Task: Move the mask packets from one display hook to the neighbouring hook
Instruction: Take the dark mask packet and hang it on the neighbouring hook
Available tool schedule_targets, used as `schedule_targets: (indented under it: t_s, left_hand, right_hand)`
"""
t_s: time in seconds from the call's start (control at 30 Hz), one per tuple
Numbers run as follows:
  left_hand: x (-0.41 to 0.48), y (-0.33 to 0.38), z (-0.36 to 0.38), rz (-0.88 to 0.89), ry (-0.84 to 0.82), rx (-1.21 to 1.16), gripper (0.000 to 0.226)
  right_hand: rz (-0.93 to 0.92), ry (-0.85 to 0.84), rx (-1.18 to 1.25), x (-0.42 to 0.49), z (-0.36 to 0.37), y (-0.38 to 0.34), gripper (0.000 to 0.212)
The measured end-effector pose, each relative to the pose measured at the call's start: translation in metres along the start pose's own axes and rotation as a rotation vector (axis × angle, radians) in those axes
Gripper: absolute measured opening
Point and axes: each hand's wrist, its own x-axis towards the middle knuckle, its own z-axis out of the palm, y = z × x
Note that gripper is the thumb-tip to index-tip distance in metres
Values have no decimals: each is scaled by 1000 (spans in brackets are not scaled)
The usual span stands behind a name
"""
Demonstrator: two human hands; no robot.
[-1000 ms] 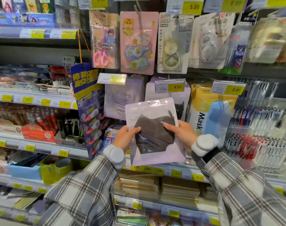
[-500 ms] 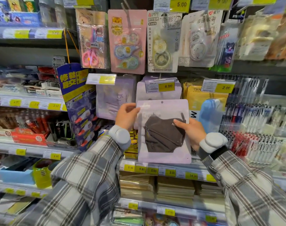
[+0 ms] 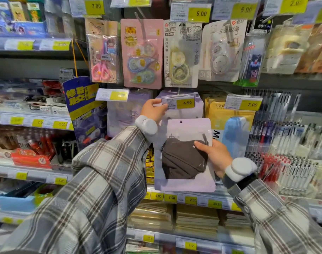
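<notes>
My right hand (image 3: 214, 155) grips a lilac mask packet (image 3: 184, 184) with a dark grey mask showing through its window, held upright in front of the shelf. Its hang hole sits below the 4.90 price tag (image 3: 178, 102). My left hand (image 3: 153, 110) pinches the left end of that tag, which hangs at the front of a hook carrying more lilac packets (image 3: 198, 110). A second hook to the left holds purple packets (image 3: 127, 114) behind another price tag (image 3: 112, 94).
Yellow and blue mask packs (image 3: 230, 125) hang to the right under a 2.00 tag. Correction tapes and scissors (image 3: 142, 52) hang above. A blue hanging sign (image 3: 81, 99) juts out at left. Pens (image 3: 288, 158) fill the right rack; shelf edges run below.
My left hand let go of the packet's side and rose to the 4.90 price tag. My right hand carried the packet to the right, below that tag.
</notes>
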Motion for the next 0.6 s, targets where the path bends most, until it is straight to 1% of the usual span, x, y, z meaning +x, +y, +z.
schedule_targets:
  t_s: [0.17, 0.33, 0.47, 0.6]
  left_hand:
    - [-5, 1, -1, -29, -24, -175, 40]
    - [-8, 5, -14, 29, -38, -159, 41]
    - [-10, 14, -20, 58, -28, -203, 40]
    - [-8, 25, -23, 125, -22, -208, 26]
  right_hand:
    - [-3, 0, 4, 2, 0, 0, 23]
    - [-1, -4, -22, 11, 4, -3, 34]
    - [-18, -9, -9, 17, 12, -10, 29]
    - [-46, 0, 9, 20, 22, -19, 28]
